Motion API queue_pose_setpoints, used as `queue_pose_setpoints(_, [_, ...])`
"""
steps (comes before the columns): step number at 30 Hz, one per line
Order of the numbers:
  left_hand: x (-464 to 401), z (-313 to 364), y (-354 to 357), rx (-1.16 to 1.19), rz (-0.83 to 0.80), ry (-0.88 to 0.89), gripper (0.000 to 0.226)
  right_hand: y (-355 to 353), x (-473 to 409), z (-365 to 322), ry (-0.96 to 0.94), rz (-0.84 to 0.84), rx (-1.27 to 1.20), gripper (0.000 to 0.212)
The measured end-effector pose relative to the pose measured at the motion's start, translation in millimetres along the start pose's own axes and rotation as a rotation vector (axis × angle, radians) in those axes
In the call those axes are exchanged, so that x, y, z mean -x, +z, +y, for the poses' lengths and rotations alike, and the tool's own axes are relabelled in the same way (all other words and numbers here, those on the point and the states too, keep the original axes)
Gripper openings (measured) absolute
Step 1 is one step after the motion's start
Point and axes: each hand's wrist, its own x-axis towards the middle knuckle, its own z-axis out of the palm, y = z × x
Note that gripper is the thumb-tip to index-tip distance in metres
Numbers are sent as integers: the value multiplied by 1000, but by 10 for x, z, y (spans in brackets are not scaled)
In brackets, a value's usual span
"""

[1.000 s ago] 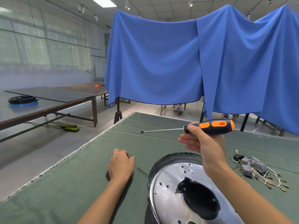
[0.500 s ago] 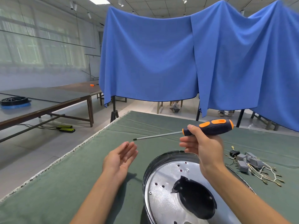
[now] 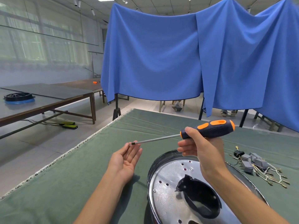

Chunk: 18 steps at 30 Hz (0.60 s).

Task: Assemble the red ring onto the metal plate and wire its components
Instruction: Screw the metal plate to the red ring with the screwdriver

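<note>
Gripping the screwdriver (image 3: 207, 129), the right hand (image 3: 200, 149) aims its tip at a small screw (image 3: 129, 144) on the spread, palm-up left hand (image 3: 125, 160).

Green-cloth table (image 3: 68, 183) carries metal plate (image 3: 168, 201) near front, grey components with wires (image 3: 257, 165) at right.

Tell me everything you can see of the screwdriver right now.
The screwdriver has a thick dark handle with orange inserts and an orange butt, a dotted texture that looks rubbery, and a long thin shiny metal shaft with a dark tip. It is held in the air above the green table cover, nearly level, tip pointing left and slightly down. The right hand grips the handle's front end. The tip meets a small screw lying on the fingertips of the open left hand, palm up.
</note>
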Motion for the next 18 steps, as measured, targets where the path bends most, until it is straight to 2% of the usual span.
queue_pose_setpoints(9, [3,-18,4,-11,-34,15,16,0,2,13,-8,5,-2,33])
queue_pose_setpoints(18, [28,-50,28,13,-88,46,17,-34,-14,26,-32,27,-7,21])
